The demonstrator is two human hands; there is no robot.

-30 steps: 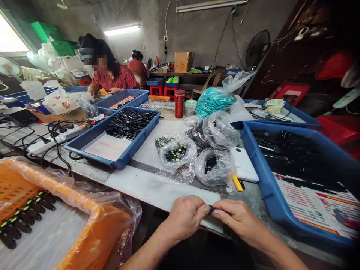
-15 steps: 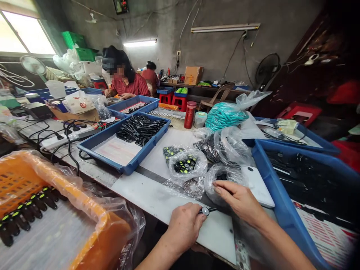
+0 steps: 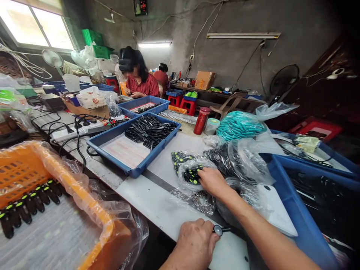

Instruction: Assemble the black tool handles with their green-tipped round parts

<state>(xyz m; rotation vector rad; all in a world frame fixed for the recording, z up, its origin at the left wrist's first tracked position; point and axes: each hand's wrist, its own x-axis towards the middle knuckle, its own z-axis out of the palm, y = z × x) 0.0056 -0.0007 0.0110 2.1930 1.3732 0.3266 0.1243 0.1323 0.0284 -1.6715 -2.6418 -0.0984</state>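
Observation:
Near the front edge of the table, my left hand [image 3: 195, 242] is closed on a small black part [image 3: 218, 230] with a round, light-centred face and a thin black stem pointing right. My right hand [image 3: 212, 180] reaches into the open plastic bag of black and yellow-green pieces [image 3: 192, 174]; its fingertips are among the pieces, and what they pinch is too small to make out. Below that bag lies a clear bag of small metal parts [image 3: 203, 202]. Another clear bag [image 3: 247, 193] is partly hidden behind my right forearm.
A blue tray of black parts [image 3: 133, 170] stands left of the bags, an orange crate [image 3: 105, 225] at front left. Blue bins [image 3: 306, 221] are at right, beside a white device [image 3: 281, 212]. A red bottle [image 3: 201, 120] stands behind; a person in red [image 3: 146, 88] works across.
My right hand has moved left and forward, from the clear bag to the bag of black and yellow-green pieces. My left hand still holds the black part. The whole view has shifted.

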